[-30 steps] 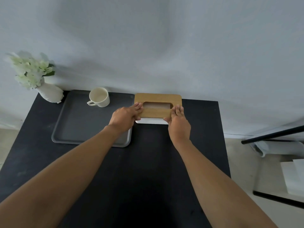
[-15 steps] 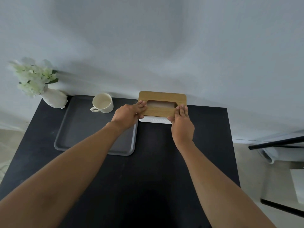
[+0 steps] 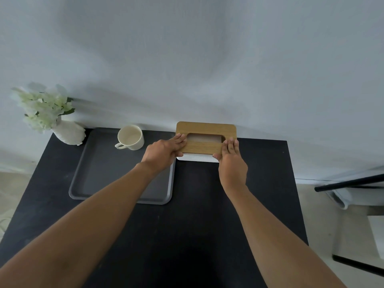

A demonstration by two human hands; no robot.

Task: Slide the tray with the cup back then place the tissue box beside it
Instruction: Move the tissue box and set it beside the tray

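A white tissue box (image 3: 205, 126) with a wooden lid and an oblong slot stands at the back of the black table (image 3: 187, 215), against the wall. My left hand (image 3: 164, 151) grips its left end and my right hand (image 3: 230, 161) grips its right front corner, fingers laid on the lid. Just left of the box lies a grey tray (image 3: 99, 177), its right rim close to the box. A cream cup (image 3: 131, 137) stands upright in the tray's back right part, handle toward the front left.
A white vase with pale flowers (image 3: 66, 132) sits at the table's back left corner, touching the tray's far corner. Black metal bars (image 3: 349, 181) and white items stand on the floor to the right of the table.
Both hands stay on the tissue box, which sits in the same spot against the wall. Only the head camera has shifted, so the whole scene sits slightly lower and more to the right.
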